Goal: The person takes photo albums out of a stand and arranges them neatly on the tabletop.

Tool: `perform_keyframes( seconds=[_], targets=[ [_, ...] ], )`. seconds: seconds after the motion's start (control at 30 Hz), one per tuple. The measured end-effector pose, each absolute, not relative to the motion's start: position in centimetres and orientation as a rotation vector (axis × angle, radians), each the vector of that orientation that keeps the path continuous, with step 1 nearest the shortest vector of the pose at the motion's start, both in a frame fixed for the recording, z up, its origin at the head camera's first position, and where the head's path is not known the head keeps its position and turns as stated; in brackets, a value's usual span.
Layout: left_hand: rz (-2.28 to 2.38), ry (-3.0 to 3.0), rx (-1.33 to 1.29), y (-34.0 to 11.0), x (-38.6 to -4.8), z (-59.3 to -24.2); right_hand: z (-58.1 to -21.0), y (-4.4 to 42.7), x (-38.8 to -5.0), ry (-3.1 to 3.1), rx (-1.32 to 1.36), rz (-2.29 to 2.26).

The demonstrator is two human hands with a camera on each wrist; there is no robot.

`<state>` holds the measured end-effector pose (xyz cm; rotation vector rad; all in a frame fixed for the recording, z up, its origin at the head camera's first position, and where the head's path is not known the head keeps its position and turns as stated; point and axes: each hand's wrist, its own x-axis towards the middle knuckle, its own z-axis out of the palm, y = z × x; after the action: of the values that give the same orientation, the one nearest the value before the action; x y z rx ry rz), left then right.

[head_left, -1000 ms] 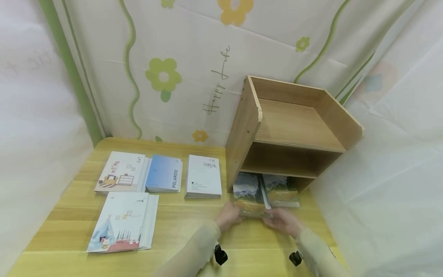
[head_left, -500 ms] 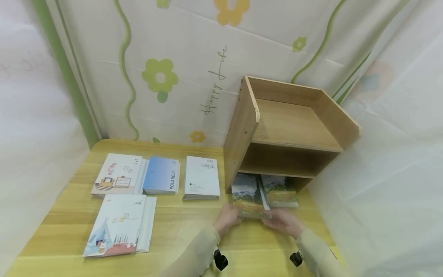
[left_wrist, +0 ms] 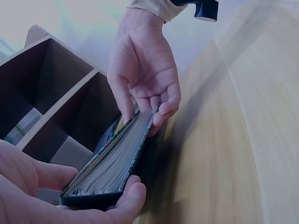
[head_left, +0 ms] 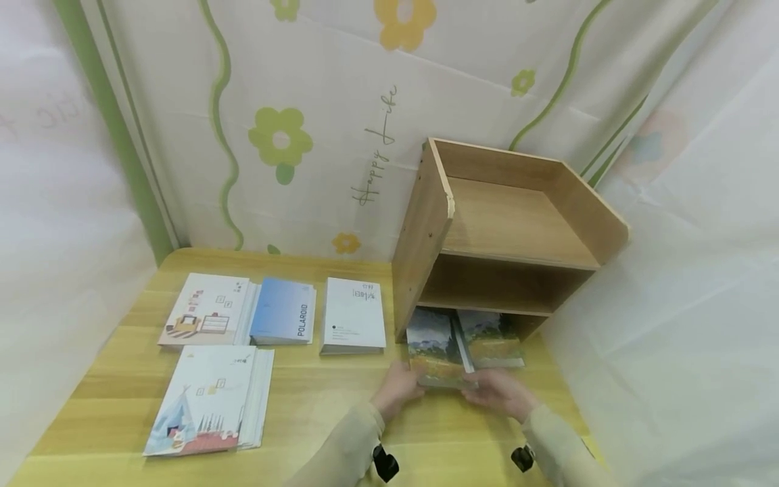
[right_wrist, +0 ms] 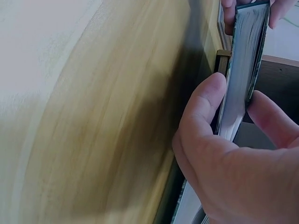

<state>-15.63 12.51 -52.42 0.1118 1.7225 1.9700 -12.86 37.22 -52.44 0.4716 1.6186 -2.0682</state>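
A thick book with a painted landscape cover [head_left: 435,348] juts out of the bottom compartment of the wooden shelf [head_left: 420,250]. My left hand [head_left: 398,389] grips its front left corner, thumb above and fingers below, as the left wrist view shows. At the front right corner my right hand [head_left: 499,393] pinches the same book. In the right wrist view, the page edges [right_wrist: 238,70] face outward between thumb and fingers, and the book is held tilted above the table. A second book with a similar cover [head_left: 496,345] lies to its right, partly inside the compartment.
On the left of the wooden table [head_left: 316,419] lie books with white illustrated covers [head_left: 207,311], including a tent one [head_left: 197,402]. Near them are a blue POLAROID book [head_left: 282,308] and a white book [head_left: 353,314]. A flowered curtain [head_left: 328,81] stands behind.
Both hands keep their grip on the landscape book, which stays in nearly the same place. The head view has shifted slightly.
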Motion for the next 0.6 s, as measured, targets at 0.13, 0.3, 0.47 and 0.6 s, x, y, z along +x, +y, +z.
perform_keyframes(
  seconds=[0.13,0.3,0.47,0.6],
  targets=[
    [1.970,1.730,0.120,12.4,-15.5,-52.6,-52.4,37.5,-12.8,1.608,0.451,-2.043],
    [1.962,1.728,0.123,12.2,-15.4,-52.3,-52.5,37.8,-12.9,1.594,0.425,-2.026],
    [1.955,1.717,0.122,12.0,-15.2,-51.9,-52.5,38.0,-12.9,1.579,0.409,-2.014],
    [1.951,1.722,0.115,12.0,-15.0,-51.4,-52.6,38.3,-12.9,1.561,0.392,-2.012]
  ],
)
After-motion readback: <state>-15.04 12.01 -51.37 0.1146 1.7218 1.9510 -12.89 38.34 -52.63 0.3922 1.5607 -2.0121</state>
